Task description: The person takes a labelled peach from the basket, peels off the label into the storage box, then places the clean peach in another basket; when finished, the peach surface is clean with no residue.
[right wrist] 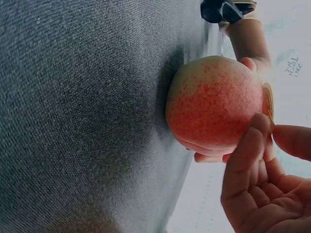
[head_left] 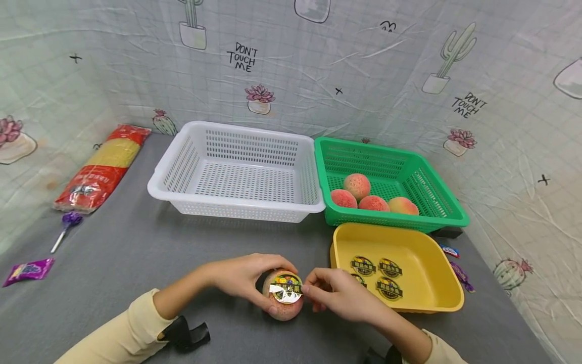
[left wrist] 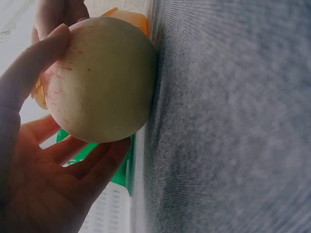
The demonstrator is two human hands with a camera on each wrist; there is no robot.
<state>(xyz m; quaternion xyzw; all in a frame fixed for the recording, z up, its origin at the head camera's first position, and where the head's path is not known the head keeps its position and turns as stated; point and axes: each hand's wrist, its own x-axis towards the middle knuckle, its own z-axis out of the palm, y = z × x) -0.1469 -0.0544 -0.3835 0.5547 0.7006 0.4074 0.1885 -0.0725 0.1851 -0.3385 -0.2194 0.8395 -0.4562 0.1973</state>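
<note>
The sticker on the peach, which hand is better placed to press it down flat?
Probably the right hand: its fingertips already pinch the sticker at its edge on top of the peach. The left hand is wrapped round the peach, steadying it on the table, so it is best kept there.

A grey felt-like table top [head_left: 136, 253] carries everything. The white basket [head_left: 236, 172] stands at its middle back — the green basket [head_left: 391, 177] touching its right side, the yellow tray [head_left: 395, 268] in front of that one. Left of the white basket lie a red-and-yellow packet [head_left: 102, 169], a purple lollipop [head_left: 65, 227] and a purple sachet [head_left: 28, 270]. A peach [head_left: 284, 298] rests in front of the white basket.
</note>
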